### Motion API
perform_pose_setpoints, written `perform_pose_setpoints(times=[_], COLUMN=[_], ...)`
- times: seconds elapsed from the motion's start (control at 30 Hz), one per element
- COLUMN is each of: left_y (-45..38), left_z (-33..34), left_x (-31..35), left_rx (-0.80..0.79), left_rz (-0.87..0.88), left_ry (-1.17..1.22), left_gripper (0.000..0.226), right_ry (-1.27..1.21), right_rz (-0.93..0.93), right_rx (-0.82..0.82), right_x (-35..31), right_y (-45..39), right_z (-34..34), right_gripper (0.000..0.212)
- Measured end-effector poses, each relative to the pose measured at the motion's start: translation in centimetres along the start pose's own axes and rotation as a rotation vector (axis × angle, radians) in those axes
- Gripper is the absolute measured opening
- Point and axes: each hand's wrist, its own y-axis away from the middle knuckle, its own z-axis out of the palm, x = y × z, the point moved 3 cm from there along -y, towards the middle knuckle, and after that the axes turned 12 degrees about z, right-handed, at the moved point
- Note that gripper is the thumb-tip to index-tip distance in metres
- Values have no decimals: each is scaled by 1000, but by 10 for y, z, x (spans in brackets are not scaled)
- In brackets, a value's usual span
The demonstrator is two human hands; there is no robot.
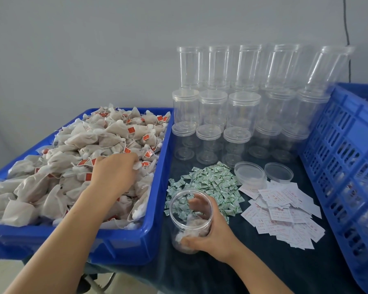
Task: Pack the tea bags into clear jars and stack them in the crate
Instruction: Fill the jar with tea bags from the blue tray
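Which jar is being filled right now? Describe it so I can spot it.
Start at the blue tray of tea bags on the left; just off its front right corner, the right hand grips an open jar. Unlike the stacked jars behind, it is lidless, tilted, and already holds tea bags.

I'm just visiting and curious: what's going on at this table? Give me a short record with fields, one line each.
Left hand: reaching into the heap of tea bags in the blue bin
Right hand: gripping an open clear jar, tilted toward the bin, a few tea bags at its bottom
Beside the jar: green-and-white sachets, white paper slips, two loose lids
Behind: stacked empty jars, the lower ones lidded
Far right: blue slotted crate, contents unclear
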Motion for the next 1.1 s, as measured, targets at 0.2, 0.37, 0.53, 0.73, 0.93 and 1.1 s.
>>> perform_pose_setpoints(times=[0.2,0.37,0.53,0.73,0.93,1.1], left_y=[5,15,25,34,41,42], left_z=[-22,-29,-27,-17,-12,-8], left_x=[19,49,73,89,96,102], left_rx=[215,155,90,24,-48,-99], left_rz=[119,319,428,485,556,584], left_ry=[113,421,549,524,444,373], left_gripper=[16,11,8,18,20,25], right_ry=[9,8,-10,-55,-67,-68], right_rz=[8,1,-1,-19,-16,-37], right_rx=[3,10,5,-13,-40,-52], right_x=[3,4,3,6,5,2], right_y=[-1,-3,-2,-3,-2,0], right_z=[-1,-1,0,-2,-3,-3], right_gripper=[85,86,86,92,87,86])
